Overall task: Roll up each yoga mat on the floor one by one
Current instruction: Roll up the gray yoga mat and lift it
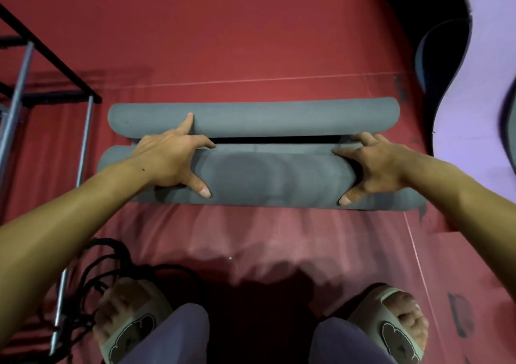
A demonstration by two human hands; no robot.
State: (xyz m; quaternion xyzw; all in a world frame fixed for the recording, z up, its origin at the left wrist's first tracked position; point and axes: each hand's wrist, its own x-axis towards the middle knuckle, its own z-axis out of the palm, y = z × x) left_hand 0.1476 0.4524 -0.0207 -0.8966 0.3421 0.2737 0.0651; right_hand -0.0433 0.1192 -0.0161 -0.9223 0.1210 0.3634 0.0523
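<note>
A grey yoga mat lies rolled across the red floor in front of my feet. Behind it, touching or nearly so, lies a second grey roll; I cannot tell whether it is a separate mat or the same one. My left hand grips the near roll at its left part, thumb on the front, fingers over the top, the index finger stretched onto the far roll. My right hand grips the near roll at its right part in the same way, with fingers curled into the dark gap between the rolls.
A black and metal rack frame stands at the left. Black cords lie by my left foot. A purple mat curls up at the right. My sandalled feet are at the bottom on the red floor covering.
</note>
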